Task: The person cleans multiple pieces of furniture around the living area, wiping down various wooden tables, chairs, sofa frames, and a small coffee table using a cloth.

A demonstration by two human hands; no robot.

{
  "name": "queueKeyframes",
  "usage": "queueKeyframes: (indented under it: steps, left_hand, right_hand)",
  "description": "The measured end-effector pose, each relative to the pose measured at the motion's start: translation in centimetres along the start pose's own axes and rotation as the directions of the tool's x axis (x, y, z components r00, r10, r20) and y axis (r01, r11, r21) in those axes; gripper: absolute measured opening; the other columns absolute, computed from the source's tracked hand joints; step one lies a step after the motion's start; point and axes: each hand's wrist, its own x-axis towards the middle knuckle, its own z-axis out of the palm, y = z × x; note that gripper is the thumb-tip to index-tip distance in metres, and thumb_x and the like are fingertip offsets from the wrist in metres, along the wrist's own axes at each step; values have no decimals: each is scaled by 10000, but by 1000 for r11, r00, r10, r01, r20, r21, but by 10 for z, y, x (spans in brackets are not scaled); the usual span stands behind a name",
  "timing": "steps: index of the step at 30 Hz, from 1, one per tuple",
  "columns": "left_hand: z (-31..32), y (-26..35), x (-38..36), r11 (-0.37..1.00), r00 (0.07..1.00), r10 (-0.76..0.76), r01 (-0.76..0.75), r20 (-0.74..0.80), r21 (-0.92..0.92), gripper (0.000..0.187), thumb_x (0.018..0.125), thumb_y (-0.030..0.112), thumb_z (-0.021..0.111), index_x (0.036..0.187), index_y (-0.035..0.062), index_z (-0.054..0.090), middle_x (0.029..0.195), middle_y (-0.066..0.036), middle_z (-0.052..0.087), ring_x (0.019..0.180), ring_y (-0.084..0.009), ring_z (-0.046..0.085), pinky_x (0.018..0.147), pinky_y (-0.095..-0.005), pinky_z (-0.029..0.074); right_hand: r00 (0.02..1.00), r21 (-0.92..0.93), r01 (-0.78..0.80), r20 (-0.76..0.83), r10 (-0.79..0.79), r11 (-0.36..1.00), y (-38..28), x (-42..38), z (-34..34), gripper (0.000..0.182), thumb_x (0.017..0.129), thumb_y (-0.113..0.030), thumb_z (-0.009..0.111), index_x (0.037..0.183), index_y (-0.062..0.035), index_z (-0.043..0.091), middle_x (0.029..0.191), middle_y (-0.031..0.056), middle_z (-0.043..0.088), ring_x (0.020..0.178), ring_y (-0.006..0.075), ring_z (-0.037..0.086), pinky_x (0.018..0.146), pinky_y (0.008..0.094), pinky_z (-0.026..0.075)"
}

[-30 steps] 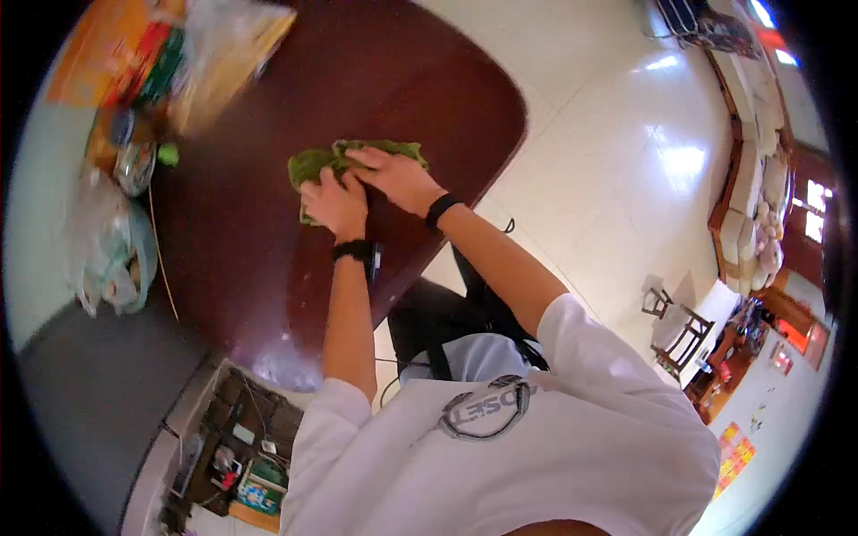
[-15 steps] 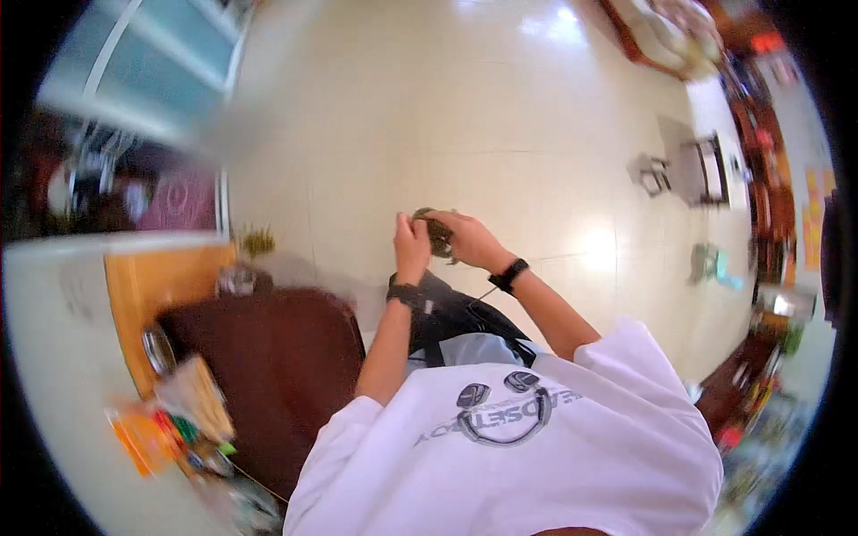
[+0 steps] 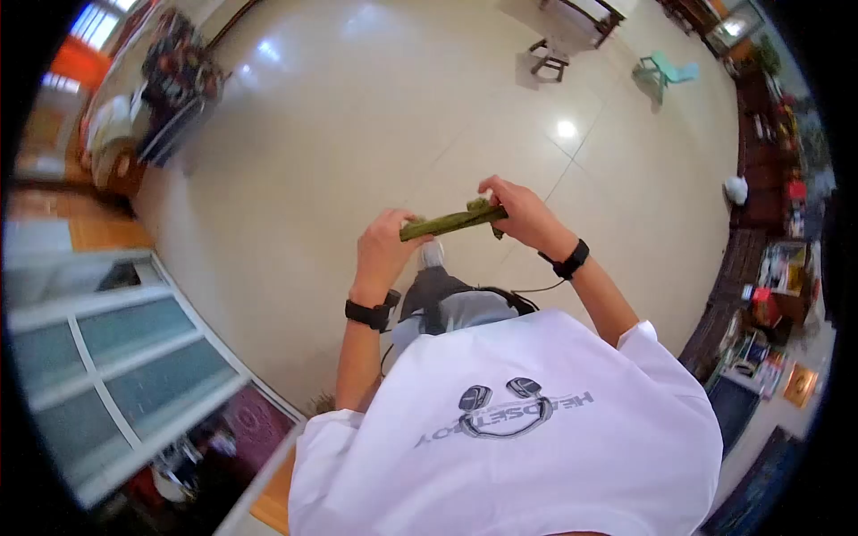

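Observation:
A long olive-green item, perhaps folded cloth (image 3: 445,224), is stretched between my two hands in front of my body, above the tiled floor. My left hand (image 3: 382,250) pinches its left end. Its right end, where a bunched or knotted part sticks up and a bit hangs down, is gripped by my right hand (image 3: 529,216). A dark band circles each wrist.
Beyond my hands lies the pale tiled floor (image 3: 313,134). A small dark stool (image 3: 548,62) and a mint-green chair (image 3: 663,73) stand at the upper right. Sliding glass panels (image 3: 134,375) are at the left, crowded dark shelving (image 3: 760,170) at the right.
The view has turned, bringing the stool and green chair to the upper middle and right. My hands have moved apart, and the green item, bunched before, is now drawn out lengthwise.

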Motion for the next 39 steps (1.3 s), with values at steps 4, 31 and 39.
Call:
queueKeyframes:
  steps: [4,31,39]
  left_hand:
    - [6,16,83,998,958,10,8,286,-62,293,771,245,842,917,35,700,882,-159,690,774,-314,663,707,-382,519]
    - [92,178,702,905,818,353,-173,455,-389,353,774,-60,611,1071,74,746,821,-170,661,696,-311,598,664,-351,481]
    - [123,222,934,830,780,532,-404,328,-385,373,759,-105,639,1069,78,735,859,-151,674,724,-292,638,679,-328,499]
  right_hand:
    - [990,-156,-109,-110,92,982,18,0,-15,387,747,-52,791,1081,-71,596,1041,115,585,950,309,617,805,393,507]
    - [856,-128,-237,-496,144,963,238,415,-387,348,719,-91,770,1012,-124,584,1042,63,622,844,316,649,677,408,525]
    - [868,-12,-75,-494,59,997,316,508,-507,311,750,-131,777,980,-98,570,906,92,640,791,358,624,647,440,489]
